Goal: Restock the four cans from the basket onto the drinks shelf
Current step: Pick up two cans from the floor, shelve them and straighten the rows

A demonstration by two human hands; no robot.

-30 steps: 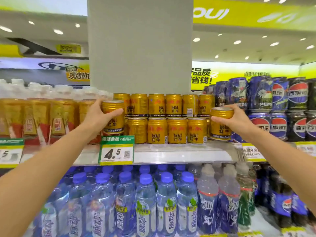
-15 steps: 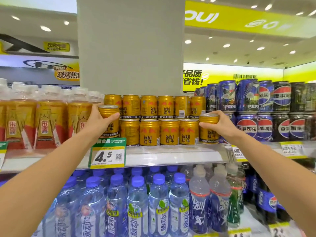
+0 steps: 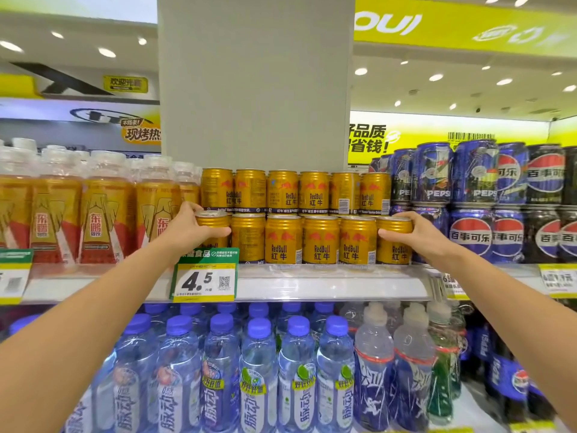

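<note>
Two rows of gold Red Bull cans (image 3: 320,242) stand stacked on the drinks shelf (image 3: 327,287). My left hand (image 3: 190,231) grips a gold can (image 3: 214,221) at the left end of the lower row, beside the other cans. My right hand (image 3: 418,234) grips another gold can (image 3: 394,242) at the right end of the same row, upright and level with its neighbours. Whether either can rests on the shelf cannot be told for the left one, as a price tag hides its base. The basket is out of view.
Orange bottled drinks (image 3: 103,214) stand left of the cans, Pepsi cans (image 3: 474,214) right of them. A green-yellow 4.5 price tag (image 3: 204,278) hangs on the shelf edge. Blue-capped water bottles (image 3: 256,370) fill the shelf below. A grey pillar (image 3: 256,79) rises behind.
Both hands have lowered and pushed their cans inward, from held in front of the stack to the two ends of the lower row.
</note>
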